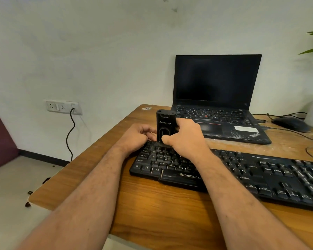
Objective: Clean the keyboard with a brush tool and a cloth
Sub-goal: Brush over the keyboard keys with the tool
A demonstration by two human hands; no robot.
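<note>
Starting at the left, we see our left hand (139, 137) curled at the far-left corner of the keyboard (224, 175), touching the brush tool (165, 126); whether it actually grips anything we cannot tell. Our right hand (185, 139) clasps the brush tool upright, its lower end on the upper-left keys. We judge the brushing barely begun: only this corner is being worked, most keys look dusty, and no cloth is visible. The keyboard lies on a wooden desk (152, 213), with 1 open laptop (219, 98) behind, a mouse (289, 123) right, and a wall socket (62, 107) left.

Pale wall (98, 51), wooden desk (152, 213), light floor (7, 204)
</note>
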